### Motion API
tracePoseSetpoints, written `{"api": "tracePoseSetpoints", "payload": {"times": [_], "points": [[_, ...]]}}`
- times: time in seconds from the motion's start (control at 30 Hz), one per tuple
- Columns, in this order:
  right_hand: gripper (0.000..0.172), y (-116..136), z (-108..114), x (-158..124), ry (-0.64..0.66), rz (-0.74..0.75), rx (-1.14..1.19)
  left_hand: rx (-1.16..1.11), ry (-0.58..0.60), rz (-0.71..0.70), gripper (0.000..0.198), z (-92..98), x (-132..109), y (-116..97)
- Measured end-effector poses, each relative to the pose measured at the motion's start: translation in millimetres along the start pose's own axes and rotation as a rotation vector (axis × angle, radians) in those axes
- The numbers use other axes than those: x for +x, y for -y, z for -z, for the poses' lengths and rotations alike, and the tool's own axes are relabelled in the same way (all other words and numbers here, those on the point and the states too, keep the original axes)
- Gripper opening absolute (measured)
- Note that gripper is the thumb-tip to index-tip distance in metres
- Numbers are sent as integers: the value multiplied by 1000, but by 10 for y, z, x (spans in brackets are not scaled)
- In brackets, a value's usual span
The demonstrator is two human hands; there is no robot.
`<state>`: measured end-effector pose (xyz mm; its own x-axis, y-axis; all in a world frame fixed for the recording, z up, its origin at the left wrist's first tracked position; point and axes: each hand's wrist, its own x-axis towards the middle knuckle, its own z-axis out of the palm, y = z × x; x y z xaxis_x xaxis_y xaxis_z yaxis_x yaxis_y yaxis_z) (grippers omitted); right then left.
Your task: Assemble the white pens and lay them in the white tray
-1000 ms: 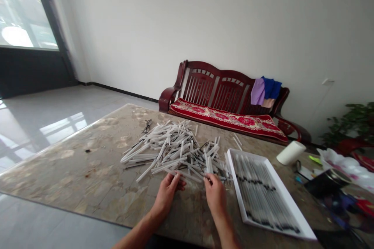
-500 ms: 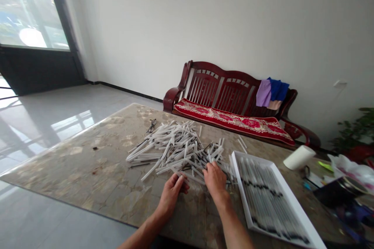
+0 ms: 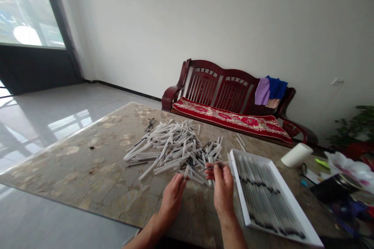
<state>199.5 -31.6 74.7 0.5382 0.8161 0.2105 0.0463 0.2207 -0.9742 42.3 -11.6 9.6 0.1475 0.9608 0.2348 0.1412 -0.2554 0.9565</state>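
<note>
Between the fingers of my left hand (image 3: 173, 194) a short translucent white tube (image 3: 186, 172) stands up. My right hand (image 3: 223, 187) is closed in a pinch on a thin dark stick (image 3: 212, 167), which points left; its exact kind is too small to make out. Both hands are at the near edge of a loose heap of white tubes (image 3: 166, 140), with some dark sticks mixed in. Just right of my right hand lies a shallow white box (image 3: 246, 212), holding rows of slim clear sticks with black parts (image 3: 263, 190).
Black eyeglasses (image 3: 150, 124) lie behind the heap on the stone-patterned table (image 3: 111, 171). Two loose tubes (image 3: 241, 142) rest behind the box. To the right are a white roll (image 3: 297, 155), a black cup (image 3: 333, 190) and a plastic bag (image 3: 350, 165). A wooden bench (image 3: 222, 89) stands beyond.
My right hand has come back from the heap and turned, now showing the dark stick. The tube in my left hand has tilted from lying sideways to upright.
</note>
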Motion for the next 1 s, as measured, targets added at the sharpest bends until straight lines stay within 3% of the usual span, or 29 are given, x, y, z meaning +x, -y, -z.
{"api": "tracePoseSetpoints", "payload": {"times": [0.3, 0.67, 1.0], "points": [[30, 170, -80, -111, -47, 73, 8, 150, 1, -116, 23, -3, -12, -23], [29, 64, 12, -149, 84, 106, -159, 345, 53, -184, 27, -11, -26, -12], [22, 7, 77, -355, 337, 134, -396, 196, 144, -270, 26, 19, -33, 5]]}}
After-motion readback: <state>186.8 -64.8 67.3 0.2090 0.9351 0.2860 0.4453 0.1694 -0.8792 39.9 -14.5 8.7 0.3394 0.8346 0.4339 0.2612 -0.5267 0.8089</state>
